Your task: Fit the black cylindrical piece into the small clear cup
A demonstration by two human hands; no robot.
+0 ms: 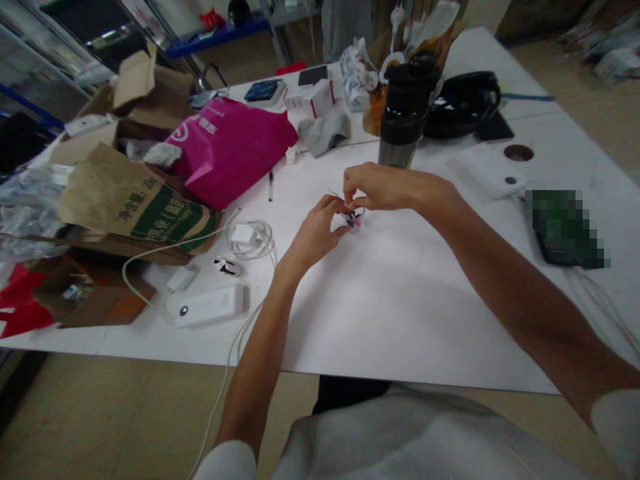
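In front of me, over the white table (400,287), my two hands meet at a small clear item with black and pink parts (355,219). Its kind is too small to tell. My left hand (319,230) holds it from the left side between thumb and fingers. Above it, my right hand (376,187) is closed in a pinch, fingertips pointing down at the item's top. What the right fingertips grip is hidden. A thin pale strand sticks out near the left fingers. Just behind my right hand stands a dark bottle (400,117).
Left lie a coiled white cable (255,240), a white power bank (213,305), a pink bag (235,147) and a brown paper sack (135,200). A pen (271,186) and a grey cloth (325,131) lie farther back. A blurred-out phone (567,227) is at right.
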